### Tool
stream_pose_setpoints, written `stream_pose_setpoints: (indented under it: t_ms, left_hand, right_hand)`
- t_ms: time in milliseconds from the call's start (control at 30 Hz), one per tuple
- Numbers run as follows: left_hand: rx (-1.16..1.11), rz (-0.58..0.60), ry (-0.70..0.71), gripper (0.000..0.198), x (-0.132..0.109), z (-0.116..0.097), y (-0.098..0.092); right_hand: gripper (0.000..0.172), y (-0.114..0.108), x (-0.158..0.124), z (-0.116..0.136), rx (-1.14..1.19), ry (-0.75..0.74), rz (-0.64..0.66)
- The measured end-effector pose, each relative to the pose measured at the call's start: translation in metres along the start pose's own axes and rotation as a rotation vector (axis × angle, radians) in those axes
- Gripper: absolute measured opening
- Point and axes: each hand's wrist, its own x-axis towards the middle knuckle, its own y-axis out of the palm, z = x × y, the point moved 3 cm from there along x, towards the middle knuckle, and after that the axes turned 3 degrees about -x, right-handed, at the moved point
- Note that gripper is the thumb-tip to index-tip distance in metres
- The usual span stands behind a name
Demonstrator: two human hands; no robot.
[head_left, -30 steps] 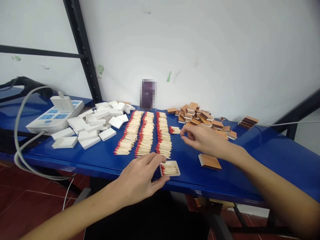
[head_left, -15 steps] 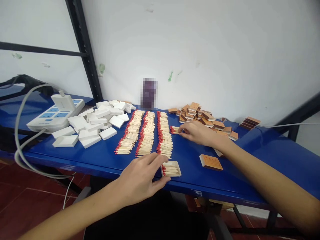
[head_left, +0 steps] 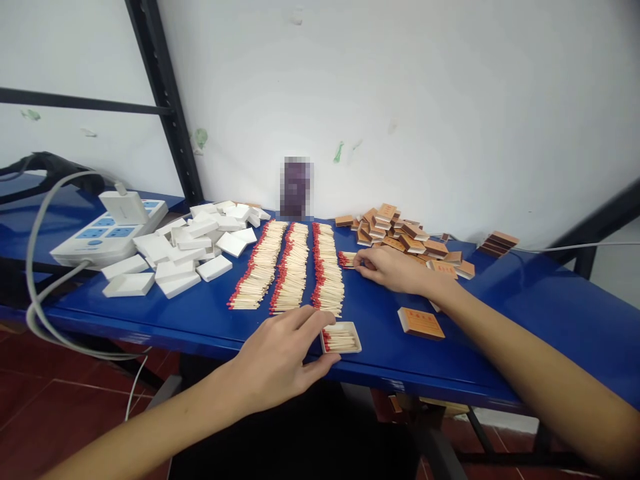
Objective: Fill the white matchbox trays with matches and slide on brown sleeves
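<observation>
At the surface's (head_left: 210,319) near edge, the left hand (head_left: 280,360) pinches a white tray (head_left: 345,325) between thumb and fingers. The tray's matches (head_left: 341,341) lie left-right, red heads left. Farther back, the right hand (head_left: 395,268) has its curled fingers closed on a small match bundle (head_left: 346,259), heads also left.

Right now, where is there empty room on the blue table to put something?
Bare table right of the lone brown matchbox sleeve, and a front strip between the white trays and match rows. Crowded: the sleeve pile at back, filled tray in front.

Glossy blue table (head_left: 525,313); wooden matches (head_left: 293,267) (red-tipped); matt white card trays (head_left: 173,257).
</observation>
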Motion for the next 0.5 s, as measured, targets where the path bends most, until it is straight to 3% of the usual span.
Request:
stream_pose_setpoints:
  t_ms: [233,500]
  left_hand:
    - [0.002,0.004,-0.003,0.033,0.000,0.001,0.001]
    - [-0.013,-0.041,-0.004,0.035,-0.001,0.001,0.001]
  right_hand:
    - [0.013,-0.015,-0.016,0.013,0.054,-0.029,-0.009]
    - [0.012,-0.035,-0.063,0.079,0.094,-0.144,0.045]
